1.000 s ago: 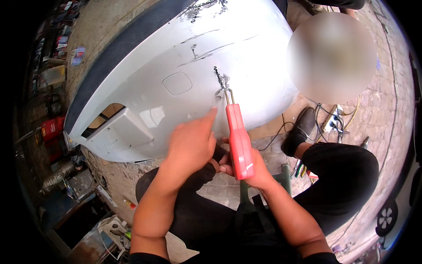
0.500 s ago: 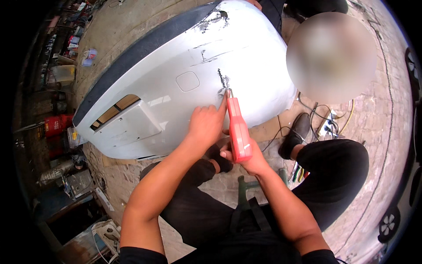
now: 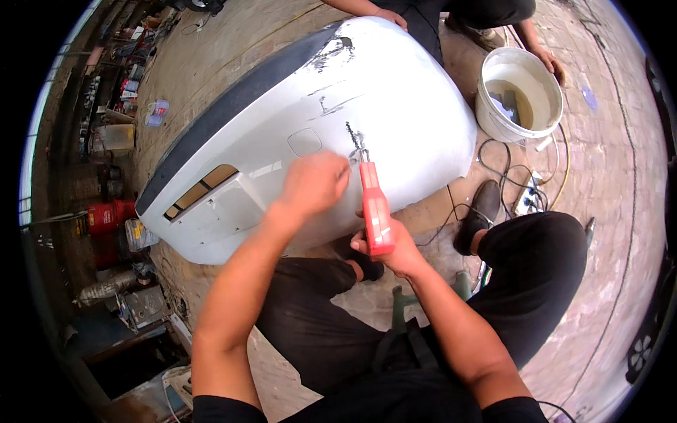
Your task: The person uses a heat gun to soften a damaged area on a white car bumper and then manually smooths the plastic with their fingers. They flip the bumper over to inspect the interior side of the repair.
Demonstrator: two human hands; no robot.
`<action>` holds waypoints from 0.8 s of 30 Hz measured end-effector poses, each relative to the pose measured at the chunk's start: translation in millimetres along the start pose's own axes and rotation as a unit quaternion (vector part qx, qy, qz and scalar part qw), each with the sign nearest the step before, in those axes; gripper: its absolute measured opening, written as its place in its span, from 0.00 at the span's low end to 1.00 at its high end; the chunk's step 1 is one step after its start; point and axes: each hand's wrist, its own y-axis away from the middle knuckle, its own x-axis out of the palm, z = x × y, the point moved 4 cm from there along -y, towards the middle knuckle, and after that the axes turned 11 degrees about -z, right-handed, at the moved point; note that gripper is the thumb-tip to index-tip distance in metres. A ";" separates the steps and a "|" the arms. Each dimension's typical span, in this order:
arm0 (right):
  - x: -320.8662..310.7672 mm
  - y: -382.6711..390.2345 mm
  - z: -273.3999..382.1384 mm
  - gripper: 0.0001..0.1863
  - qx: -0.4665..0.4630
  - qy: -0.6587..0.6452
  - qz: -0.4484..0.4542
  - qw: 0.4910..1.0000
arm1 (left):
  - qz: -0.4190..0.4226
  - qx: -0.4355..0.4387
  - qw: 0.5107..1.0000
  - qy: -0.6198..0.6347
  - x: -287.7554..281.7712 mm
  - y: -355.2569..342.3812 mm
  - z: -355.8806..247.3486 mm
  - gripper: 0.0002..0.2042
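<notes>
A silver car bumper [image 3: 409, 99] with a dark grey strip along its far left edge lies in front of me, scratched and cracked. My right hand [image 3: 395, 247] grips a red hot stapler [image 3: 375, 208], a pistol-shaped tool with thin metal prongs. Its tip touches or hovers just over the damaged spot [image 3: 358, 141], where a dark jagged line runs up the surface. My left hand [image 3: 314, 185], blurred by motion, is raised over the bumper left of the tool. Its fingers look curled, but whether they hold anything is hidden.
Opposite me a person rests one hand [image 3: 390, 17] on the bumper and holds a white bucket [image 3: 486, 116] of cloudy liquid with the other [image 3: 546, 63]. A power strip [image 3: 527, 196] and cables lie at right. A green stool [image 3: 462, 284] is below me; a red machine [image 3: 111, 217] stands left.
My left hand has drawn back from the stapler's tip toward the left, its pointing finger now withdrawn. The stapler stays at the damaged spot. The view has shifted slightly, and the bucket now shows.
</notes>
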 end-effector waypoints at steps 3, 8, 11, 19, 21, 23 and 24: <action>2.5 0.8 0.4 0.34 0.024 0.021 0.004 0.999 | 0.017 -0.013 0.999 -0.047 -26.3 -52.7 -9.6 0.08; 4.6 3.4 7.4 0.33 0.018 -0.002 0.006 1.000 | 0.163 0.093 0.960 -0.208 7.2 -112.7 -21.0 0.09; 2.8 3.0 6.6 0.32 0.017 -0.024 0.010 1.000 | 0.243 0.112 0.927 -0.263 24.9 -115.9 -26.0 0.11; 1.9 4.8 15.5 0.20 0.032 -0.022 0.004 0.999 | 0.268 0.107 0.907 -0.307 32.1 -125.0 -34.9 0.11; 2.2 5.1 14.8 0.20 0.032 -0.024 0.003 0.999 | 0.275 0.123 0.903 -0.306 35.1 -127.5 -37.4 0.10; 1.8 3.9 14.7 0.20 0.017 -0.009 0.002 1.000 | 0.276 0.143 0.897 -0.313 38.6 -128.1 -39.7 0.09; 2.2 3.2 15.1 0.20 0.009 -0.001 0.002 1.000 | 0.276 0.153 0.894 -0.317 39.7 -128.3 -40.2 0.09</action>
